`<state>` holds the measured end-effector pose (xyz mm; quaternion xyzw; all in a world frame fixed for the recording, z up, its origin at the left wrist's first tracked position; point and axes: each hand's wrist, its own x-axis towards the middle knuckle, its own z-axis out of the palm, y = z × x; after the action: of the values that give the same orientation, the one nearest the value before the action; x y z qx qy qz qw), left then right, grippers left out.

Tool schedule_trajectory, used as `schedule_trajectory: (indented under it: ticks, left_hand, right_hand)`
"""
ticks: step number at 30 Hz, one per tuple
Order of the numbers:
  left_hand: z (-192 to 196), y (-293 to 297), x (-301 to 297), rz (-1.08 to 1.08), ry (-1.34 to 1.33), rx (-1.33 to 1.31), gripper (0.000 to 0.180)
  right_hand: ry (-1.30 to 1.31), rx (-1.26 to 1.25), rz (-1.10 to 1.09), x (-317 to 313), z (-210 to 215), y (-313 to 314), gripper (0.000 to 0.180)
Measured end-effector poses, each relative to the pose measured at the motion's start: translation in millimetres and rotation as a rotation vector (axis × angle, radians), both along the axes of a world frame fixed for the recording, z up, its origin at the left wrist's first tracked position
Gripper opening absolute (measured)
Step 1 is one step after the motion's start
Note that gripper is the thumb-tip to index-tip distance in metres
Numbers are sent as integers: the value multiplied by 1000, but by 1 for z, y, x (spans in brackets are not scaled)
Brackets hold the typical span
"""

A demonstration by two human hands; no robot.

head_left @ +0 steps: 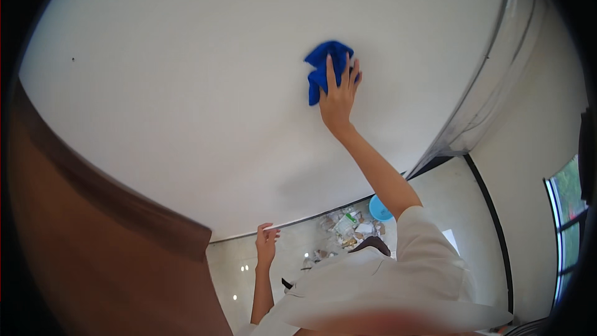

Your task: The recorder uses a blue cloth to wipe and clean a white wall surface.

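Note:
My right hand (339,96) presses a crumpled blue cloth (331,55) flat against a large white wall (186,87), with its fingers spread over the fabric. That arm reaches up and forward out of a short white sleeve. Lower down and to the left, my left hand (266,246) hangs near the wall's bottom edge. Its fingers are loosely curved and apart, and I see nothing held in them. A small dark spot (73,59) marks the wall at the far left.
A brown wooden panel (112,242) stands at the left. On the shiny floor (233,274) lie scattered litter (357,227) and a light blue basin (379,209). Clear plastic sheeting (497,81) hangs along the wall's right edge. A window (569,211) is at far right.

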<state>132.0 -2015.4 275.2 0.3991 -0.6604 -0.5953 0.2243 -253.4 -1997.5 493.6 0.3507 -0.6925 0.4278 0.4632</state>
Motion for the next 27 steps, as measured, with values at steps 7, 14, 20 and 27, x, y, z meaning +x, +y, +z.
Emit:
schedule_trajectory:
  ticks: [7,14,20,27]
  left_hand:
    - [-5,-49,23,22,56,-49,22]
    - [10,-38,15,8,77,-31,22]
    - [6,-25,49,145,-4,-79,23]
    - [30,-6,38,168,-104,-137,22]
  right_hand:
    - [121,-66,-239,-57,115,21,73]
    - [171,-174,-263,-128,142,55,61]
    - [-7,-330,-289,-179,138,85,51]
    - [-355,-414,-390,-241,52,154,50]
